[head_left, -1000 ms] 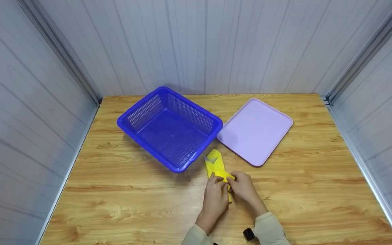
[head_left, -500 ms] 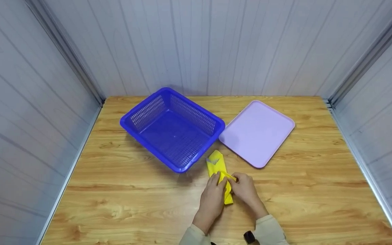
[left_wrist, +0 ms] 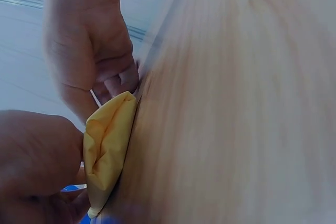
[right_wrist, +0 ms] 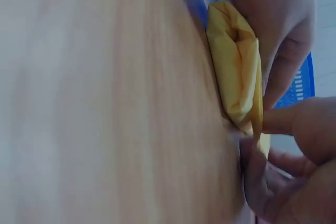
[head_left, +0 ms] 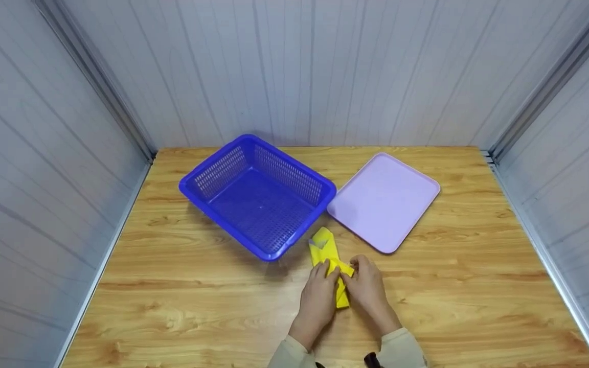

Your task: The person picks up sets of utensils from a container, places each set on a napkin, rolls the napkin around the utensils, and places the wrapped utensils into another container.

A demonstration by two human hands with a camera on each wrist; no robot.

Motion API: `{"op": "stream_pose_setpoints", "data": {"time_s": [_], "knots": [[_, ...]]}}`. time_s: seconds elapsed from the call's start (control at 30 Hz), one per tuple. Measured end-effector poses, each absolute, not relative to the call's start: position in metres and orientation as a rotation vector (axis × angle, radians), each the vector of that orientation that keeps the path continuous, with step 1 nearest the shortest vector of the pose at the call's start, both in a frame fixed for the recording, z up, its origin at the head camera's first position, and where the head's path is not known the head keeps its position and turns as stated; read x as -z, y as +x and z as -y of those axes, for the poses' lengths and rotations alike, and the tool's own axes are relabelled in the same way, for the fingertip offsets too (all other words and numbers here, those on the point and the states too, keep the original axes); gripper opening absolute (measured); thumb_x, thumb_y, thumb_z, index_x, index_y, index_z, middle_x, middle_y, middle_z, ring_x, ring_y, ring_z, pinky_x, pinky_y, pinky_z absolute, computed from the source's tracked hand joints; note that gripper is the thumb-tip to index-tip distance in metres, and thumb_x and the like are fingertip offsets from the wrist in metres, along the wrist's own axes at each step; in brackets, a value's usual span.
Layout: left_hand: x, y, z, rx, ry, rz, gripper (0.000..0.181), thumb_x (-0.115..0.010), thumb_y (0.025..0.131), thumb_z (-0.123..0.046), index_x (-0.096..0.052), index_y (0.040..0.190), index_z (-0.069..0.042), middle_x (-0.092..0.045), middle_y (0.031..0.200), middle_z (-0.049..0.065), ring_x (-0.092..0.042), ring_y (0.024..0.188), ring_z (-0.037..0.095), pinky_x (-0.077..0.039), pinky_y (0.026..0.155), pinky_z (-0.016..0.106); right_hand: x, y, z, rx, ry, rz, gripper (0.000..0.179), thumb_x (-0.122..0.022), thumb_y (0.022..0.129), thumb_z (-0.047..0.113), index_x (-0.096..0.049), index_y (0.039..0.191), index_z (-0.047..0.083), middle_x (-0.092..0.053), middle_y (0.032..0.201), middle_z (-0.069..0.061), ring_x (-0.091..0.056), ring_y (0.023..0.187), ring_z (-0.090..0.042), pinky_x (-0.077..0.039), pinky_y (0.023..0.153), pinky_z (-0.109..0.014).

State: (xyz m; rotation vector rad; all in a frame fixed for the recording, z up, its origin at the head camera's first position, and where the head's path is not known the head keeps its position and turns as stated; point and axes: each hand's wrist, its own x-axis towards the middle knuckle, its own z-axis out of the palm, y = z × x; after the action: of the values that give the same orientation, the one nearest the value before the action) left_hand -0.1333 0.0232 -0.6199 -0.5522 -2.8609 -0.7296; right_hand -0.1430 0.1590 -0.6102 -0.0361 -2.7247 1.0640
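A folded yellow bundle (head_left: 326, 249) of thin, soft material lies on the wooden table, long and narrow, with a greyish patch near its far end. My left hand (head_left: 318, 299) presses down on its middle, fingers laid across the top. On the other side, my right hand (head_left: 367, 284) pinches a flap that sticks out to the right, between thumb and fingers. The right wrist view has the flap (right_wrist: 257, 111) between the right fingers and the bundle's rolled end above it. In the left wrist view, the creased end (left_wrist: 107, 140) faces the camera, close against the tabletop.
A blue plastic basket (head_left: 200, 202) with slotted sides stands behind and left of the hands. To its right lies a flat pink tray (head_left: 386, 199), its left corner close to the basket rim. Pale panel walls (head_left: 294, 71) enclose the table's back and sides.
The left fingers have flattened from a more curled pose onto the bundle. The right hand keeps its pinch on the flap, which now lies more spread out. Basket and tray stay put.
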Motion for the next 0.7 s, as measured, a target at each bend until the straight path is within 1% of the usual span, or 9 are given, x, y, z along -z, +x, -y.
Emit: {"op": "stream_pose_setpoints", "data": {"time_s": [0.1, 0.23, 0.37, 0.4, 0.47, 0.57, 0.6, 0.63, 0.7], "knots": [[0.62, -0.135, -0.022, 0.755, -0.557, 2.858, 0.029, -0.065, 0.094, -0.014, -0.068, 0.122, -0.008, -0.054, 0.134, 0.015, -0.048, 0.125, 0.032, -0.043, 0.101, 0.042, 0.608, -0.133, -0.151, -0.847, 0.051, 2.682, 0.025, -0.081, 0.074, 0.001, -0.062, 0.091, 0.003, -0.056, 0.085, -0.007, -0.057, 0.072, -0.022, -0.05, 0.061, -0.038], [0.617, -0.139, -0.019, 0.795, -0.561, 2.842, 0.029, -0.068, 0.09, -0.012, -0.07, 0.118, -0.007, -0.056, 0.131, 0.014, -0.05, 0.122, 0.03, -0.044, 0.101, 0.04, 0.607, -0.125, -0.138, -0.72, 0.194, 2.67, 0.013, -0.074, 0.077, -0.005, -0.067, 0.087, -0.001, -0.059, 0.078, -0.008, -0.059, 0.069, -0.025, -0.053, 0.06, -0.039], [0.615, -0.142, -0.019, 0.864, -0.563, 2.818, 0.029, -0.072, 0.086, -0.009, -0.071, 0.115, -0.005, -0.056, 0.129, 0.015, -0.05, 0.121, 0.029, -0.043, 0.101, 0.04, 0.608, -0.124, -0.136, -0.672, 0.217, 2.695, 0.005, -0.068, 0.078, -0.008, -0.068, 0.081, -0.005, -0.058, 0.071, -0.009, -0.06, 0.066, -0.029, -0.052, 0.058, -0.041], [0.615, -0.142, -0.019, 0.875, -0.552, 2.803, 0.027, -0.074, 0.085, -0.009, -0.073, 0.111, -0.006, -0.056, 0.128, 0.015, -0.05, 0.12, 0.03, -0.043, 0.1, 0.04, 0.609, -0.124, -0.136, -0.671, 0.215, 2.697, 0.004, -0.068, 0.078, -0.008, -0.067, 0.08, -0.005, -0.058, 0.07, -0.009, -0.06, 0.065, -0.029, -0.052, 0.057, -0.041], [0.615, -0.14, -0.02, 0.864, -0.49, 2.774, 0.023, -0.078, 0.081, -0.011, -0.076, 0.103, -0.009, -0.056, 0.124, 0.017, -0.05, 0.116, 0.033, -0.046, 0.096, 0.042, 0.61, -0.124, -0.137, -0.668, 0.228, 2.686, 0.004, -0.067, 0.078, -0.008, -0.068, 0.081, -0.005, -0.06, 0.069, -0.01, -0.061, 0.064, -0.029, -0.052, 0.055, -0.041], [0.613, -0.137, -0.022, 0.853, -0.338, 2.752, 0.021, -0.085, 0.072, -0.015, -0.079, 0.093, -0.012, -0.057, 0.116, 0.019, -0.052, 0.104, 0.037, -0.047, 0.088, 0.045, 0.611, -0.12, -0.135, -0.671, 0.251, 2.66, 0.012, -0.067, 0.08, -0.007, -0.071, 0.09, -0.005, -0.065, 0.075, -0.013, -0.063, 0.068, -0.031, -0.053, 0.058, -0.043], [0.612, -0.137, -0.023, 0.872, -0.279, 2.757, 0.024, -0.086, 0.07, -0.016, -0.079, 0.092, -0.012, -0.057, 0.114, 0.02, -0.053, 0.1, 0.038, -0.047, 0.085, 0.045, 0.612, -0.119, -0.135, -0.676, 0.261, 2.656, 0.015, -0.067, 0.08, -0.007, -0.072, 0.094, -0.005, -0.067, 0.078, -0.014, -0.064, 0.071, -0.031, -0.054, 0.06, -0.043], [0.611, -0.137, -0.024, 0.907, -0.22, 2.763, 0.03, -0.088, 0.068, -0.017, -0.077, 0.096, -0.011, -0.057, 0.113, 0.02, -0.054, 0.097, 0.038, -0.047, 0.083, 0.046, 0.612, -0.118, -0.135, -0.674, 0.272, 2.653, 0.018, -0.067, 0.08, -0.007, -0.072, 0.097, -0.005, -0.068, 0.081, -0.016, -0.064, 0.073, -0.032, -0.055, 0.062, -0.043], [0.609, -0.14, -0.025, 1.023, -0.11, 2.767, 0.048, -0.09, 0.065, -0.015, -0.071, 0.107, -0.003, -0.056, 0.109, 0.021, -0.057, 0.091, 0.038, -0.049, 0.082, 0.046, 0.612, -0.118, -0.136, -0.672, 0.285, 2.654, 0.02, -0.066, 0.081, -0.007, -0.071, 0.1, -0.006, -0.068, 0.084, -0.017, -0.065, 0.075, -0.033, -0.055, 0.064, -0.044]]}}
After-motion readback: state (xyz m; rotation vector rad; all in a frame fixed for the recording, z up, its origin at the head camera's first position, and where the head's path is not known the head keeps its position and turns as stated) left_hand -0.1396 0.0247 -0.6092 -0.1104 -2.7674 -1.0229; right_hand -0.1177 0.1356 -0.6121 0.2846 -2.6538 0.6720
